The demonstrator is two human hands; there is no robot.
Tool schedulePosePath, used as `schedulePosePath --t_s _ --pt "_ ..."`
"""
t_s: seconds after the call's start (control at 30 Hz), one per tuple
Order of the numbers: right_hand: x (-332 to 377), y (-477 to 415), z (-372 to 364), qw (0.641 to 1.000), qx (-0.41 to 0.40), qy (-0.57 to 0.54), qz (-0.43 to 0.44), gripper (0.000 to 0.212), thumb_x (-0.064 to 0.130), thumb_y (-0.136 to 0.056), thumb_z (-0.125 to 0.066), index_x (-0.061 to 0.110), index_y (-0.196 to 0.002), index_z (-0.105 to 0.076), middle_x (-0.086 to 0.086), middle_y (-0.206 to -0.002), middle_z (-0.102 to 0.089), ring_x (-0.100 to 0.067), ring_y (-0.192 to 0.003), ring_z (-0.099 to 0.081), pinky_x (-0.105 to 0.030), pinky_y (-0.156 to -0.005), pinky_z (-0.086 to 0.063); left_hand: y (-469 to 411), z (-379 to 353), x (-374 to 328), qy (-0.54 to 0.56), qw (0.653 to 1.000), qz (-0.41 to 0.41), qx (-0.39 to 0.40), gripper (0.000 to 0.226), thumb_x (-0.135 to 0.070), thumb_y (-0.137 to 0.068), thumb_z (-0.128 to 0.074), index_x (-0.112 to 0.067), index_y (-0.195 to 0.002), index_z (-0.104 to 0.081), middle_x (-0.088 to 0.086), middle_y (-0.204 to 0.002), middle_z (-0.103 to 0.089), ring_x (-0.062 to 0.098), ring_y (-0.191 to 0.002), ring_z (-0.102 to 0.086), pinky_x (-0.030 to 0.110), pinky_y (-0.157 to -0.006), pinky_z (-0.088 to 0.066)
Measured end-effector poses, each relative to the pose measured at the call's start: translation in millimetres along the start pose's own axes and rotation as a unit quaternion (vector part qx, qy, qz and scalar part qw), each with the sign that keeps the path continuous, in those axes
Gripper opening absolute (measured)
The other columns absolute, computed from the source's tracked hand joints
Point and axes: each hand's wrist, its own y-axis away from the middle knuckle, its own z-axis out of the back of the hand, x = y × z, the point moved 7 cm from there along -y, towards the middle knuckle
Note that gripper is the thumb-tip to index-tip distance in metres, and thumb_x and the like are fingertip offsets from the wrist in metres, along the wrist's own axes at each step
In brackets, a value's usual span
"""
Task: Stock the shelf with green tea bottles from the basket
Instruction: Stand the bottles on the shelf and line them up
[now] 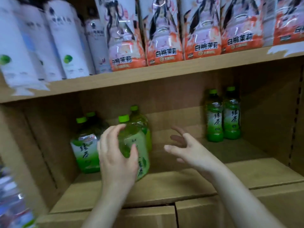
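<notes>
My left hand [115, 155] is wrapped around a green tea bottle [136, 145] with a green cap, standing on the cardboard lower shelf [164, 186]. Another green tea bottle [85, 148] stands right beside it on the left, and two more caps show behind these. My right hand [189, 148] hovers to the right of the held bottle, fingers spread, holding nothing. At the back right of the shelf stand two green tea bottles [222, 116] side by side. The basket is out of view.
The upper shelf board [148, 74] carries white bottles [65, 43] on the left and peach-orange labelled bottles [164, 33] to the right. The shelf's right wall [279, 120] has a slotted rail. Cardboard box tops [148, 216] lie below the front edge.
</notes>
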Motion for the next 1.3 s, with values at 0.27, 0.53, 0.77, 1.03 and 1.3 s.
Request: schedulePosePath --t_s 0.27,0.53,0.77,1.03,1.3 --pt "3.6 -12.6 -98.2 0.997 0.012 0.051 0.049 0.114 0.035 -0.07 -0.083 0.033 -0.15 -0.001 0.025 -0.119 -0.048 0.001 -0.116 -0.048 0.002 -0.08 -0.038 36.6 -34.0 101.9 0.112 0.923 0.304 0.205 0.085 -0.018 -0.078 -0.075 -0.016 -0.146 -0.023 0.006 -0.129 -0.058 0.018 -0.109 -0.057 0.025 -0.089 -0.042" --pt "10.4 -13.0 -86.1 0.956 -0.197 0.213 0.037 0.12 0.056 -0.054 -0.082 0.046 -0.144 -0.004 -0.008 -0.115 -0.058 -0.029 -0.103 -0.063 -0.037 -0.081 -0.053 35.8 -60.6 83.0 0.245 0.864 0.267 0.35 0.082 0.005 -0.085 -0.06 -0.017 -0.15 -0.014 -0.023 -0.113 -0.051 -0.011 -0.1 -0.05 0.001 -0.078 -0.041" --pt "-7.0 -26.4 -27.2 0.936 -0.255 0.242 -0.025 0.114 0.054 -0.061 -0.081 0.043 -0.146 -0.006 -0.01 -0.14 -0.037 -0.036 -0.115 -0.056 -0.042 -0.088 -0.05 14.0 -78.5 103.8 0.101 0.931 0.222 0.272 0.076 -0.015 -0.08 -0.07 -0.032 -0.143 -0.03 0.001 -0.12 -0.062 0.016 -0.103 -0.061 0.019 -0.082 -0.047" --pt "-16.9 -76.5 -23.1 0.941 -0.234 0.243 -0.024 0.115 0.049 -0.064 -0.082 0.037 -0.149 -0.006 -0.016 -0.138 -0.026 -0.041 -0.114 -0.054 -0.044 -0.095 -0.045 -6.5 -115.2 133.3 0.175 0.921 0.278 0.212 0.089 -0.009 -0.079 -0.071 -0.027 -0.147 -0.017 0.001 -0.135 -0.05 0.013 -0.113 -0.052 0.023 -0.097 -0.038" --pt "-18.8 -116.2 -35.6 0.938 -0.228 0.26 0.006 0.09 0.041 -0.073 -0.078 0.02 -0.141 -0.023 -0.018 -0.132 -0.032 -0.041 -0.108 -0.056 -0.044 -0.093 -0.046 -3.4 -132.3 140.5 0.156 0.927 0.242 0.239 0.093 -0.008 -0.076 -0.073 -0.028 -0.147 -0.016 0.001 -0.133 -0.055 0.021 -0.118 -0.056 0.023 -0.093 -0.04"
